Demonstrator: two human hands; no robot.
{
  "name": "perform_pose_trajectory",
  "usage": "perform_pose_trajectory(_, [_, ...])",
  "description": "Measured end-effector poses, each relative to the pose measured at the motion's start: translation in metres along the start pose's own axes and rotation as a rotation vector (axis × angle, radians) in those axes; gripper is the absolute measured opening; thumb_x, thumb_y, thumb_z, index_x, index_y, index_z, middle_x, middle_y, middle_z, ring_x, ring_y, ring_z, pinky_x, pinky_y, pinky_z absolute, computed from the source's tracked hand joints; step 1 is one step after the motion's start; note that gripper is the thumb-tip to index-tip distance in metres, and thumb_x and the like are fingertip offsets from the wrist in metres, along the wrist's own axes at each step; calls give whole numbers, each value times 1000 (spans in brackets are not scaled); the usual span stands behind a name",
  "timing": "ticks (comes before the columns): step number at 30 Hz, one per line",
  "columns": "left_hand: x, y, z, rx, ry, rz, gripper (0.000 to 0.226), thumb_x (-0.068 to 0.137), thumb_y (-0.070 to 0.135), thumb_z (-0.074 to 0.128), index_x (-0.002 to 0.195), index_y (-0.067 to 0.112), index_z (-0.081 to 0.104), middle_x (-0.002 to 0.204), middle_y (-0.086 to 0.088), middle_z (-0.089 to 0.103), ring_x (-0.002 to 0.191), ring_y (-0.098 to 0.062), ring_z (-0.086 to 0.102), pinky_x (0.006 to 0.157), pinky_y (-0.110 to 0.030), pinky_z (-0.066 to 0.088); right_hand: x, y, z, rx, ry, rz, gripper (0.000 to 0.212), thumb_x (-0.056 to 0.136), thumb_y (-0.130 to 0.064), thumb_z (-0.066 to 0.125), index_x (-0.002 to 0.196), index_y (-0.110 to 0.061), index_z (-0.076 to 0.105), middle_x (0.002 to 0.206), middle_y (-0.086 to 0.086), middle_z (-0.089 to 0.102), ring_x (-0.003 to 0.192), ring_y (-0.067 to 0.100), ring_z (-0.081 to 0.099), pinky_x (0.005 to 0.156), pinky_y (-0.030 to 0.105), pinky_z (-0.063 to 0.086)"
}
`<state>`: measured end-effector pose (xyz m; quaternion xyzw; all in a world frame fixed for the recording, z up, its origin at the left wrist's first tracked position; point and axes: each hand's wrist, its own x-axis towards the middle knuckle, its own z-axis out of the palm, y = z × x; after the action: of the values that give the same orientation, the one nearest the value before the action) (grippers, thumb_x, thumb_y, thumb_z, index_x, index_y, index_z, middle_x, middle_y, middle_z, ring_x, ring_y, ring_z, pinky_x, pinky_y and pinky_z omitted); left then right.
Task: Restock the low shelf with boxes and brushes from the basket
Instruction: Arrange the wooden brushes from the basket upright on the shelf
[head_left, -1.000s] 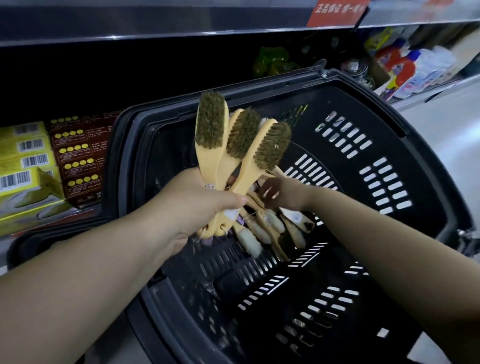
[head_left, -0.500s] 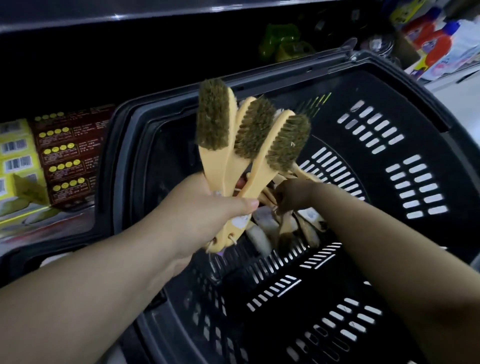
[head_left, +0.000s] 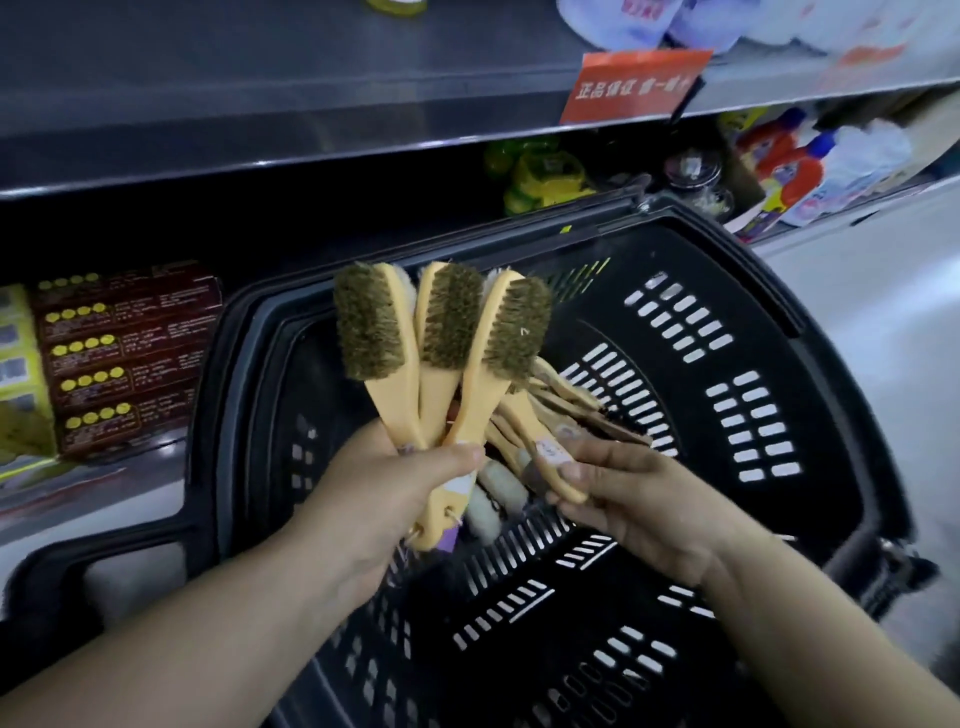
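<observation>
Brushes (head_left: 441, 332) in left hand (head_left: 384, 499), apparently above basket (head_left: 249, 322) rim.

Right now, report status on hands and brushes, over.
Left hand grips three brushes, bristles up. Right hand pinches a fourth brush by its handle, over the basket. Nothing blocking the hands.

Right hand (head_left: 639, 499) was down in the loose brush pile (head_left: 566, 395) in the basket (head_left: 727, 415). It has pulled back and up, now pinching the handle end of one brush (head_left: 535, 441), thumb on top, brought close beside the left hand (head_left: 384, 499).
</observation>
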<state>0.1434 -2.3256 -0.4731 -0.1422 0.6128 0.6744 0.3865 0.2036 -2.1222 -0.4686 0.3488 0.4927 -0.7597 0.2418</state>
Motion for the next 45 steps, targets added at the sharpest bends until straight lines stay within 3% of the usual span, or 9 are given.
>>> perform_pose_trajectory(6, [-15,3,4,-144,92,23,23,75,12,74,97,12,68,80,-9,72,60,-20,65,45,-21,47,-16,23,39,135,-62,-184,24,72,-17,64,93,-4,68,84,9,72,72,15,70,65,21,57])
perform_pose_trajectory(12, [-33,0,2,-246,31,20,27,80,15,69,105,7,69,94,-14,73,76,-25,67,63,-35,54,-32,28,61,-223,-82,-361,21,89,-26,56,102,-16,70,104,3,72,98,16,68,85,24,53])
perform_pose_trajectory(15, [-42,-1,3,-258,14,36,21,82,14,67,102,9,69,82,-8,74,62,-18,68,48,-29,54,-34,35,70,-443,16,-472,22,95,-27,53,104,-16,69,106,6,71,103,22,65,96,39,50])
perform_pose_trajectory(20, [-53,-4,3,-210,33,147,22,82,19,67,104,14,68,92,-7,74,73,-15,69,64,-29,56,-38,33,76,-726,56,-567,23,94,-34,52,109,-21,65,103,-2,70,99,14,64,96,41,47])
perform_pose_trajectory(27, [-59,-5,0,-21,-109,101,34,56,29,77,86,14,70,64,-6,67,45,-12,58,37,-17,39,-47,35,76,-1210,67,-675,26,87,-55,50,91,-30,55,85,-14,57,85,6,56,82,38,49])
perform_pose_trajectory(32, [-54,-4,-10,71,-106,155,31,53,31,79,79,16,70,56,-2,64,42,-10,53,35,-14,32,-51,26,81,-1236,3,-582,62,69,-73,41,92,-19,63,84,1,64,80,15,60,78,41,50])
perform_pose_trajectory(37, [-36,0,-23,71,-8,169,26,70,19,77,94,13,68,50,5,63,38,-4,55,35,-10,34,-9,-13,47,-980,148,-460,43,90,-51,49,82,-13,66,84,2,70,77,14,68,80,32,52])
perform_pose_trajectory(41, [-25,3,-20,103,-16,180,24,70,18,77,92,13,68,52,2,63,37,-7,54,33,-13,33,77,-28,-11,-1276,443,-220,32,92,-32,53,100,-3,64,103,15,66,97,29,62,84,35,48])
perform_pose_trajectory(45, [-6,1,-7,128,-6,173,23,68,23,80,89,21,71,73,1,73,63,-15,66,46,-23,47,131,-11,-57,-1685,407,170,41,95,-33,45,120,-2,56,131,19,53,108,27,52,85,30,39])
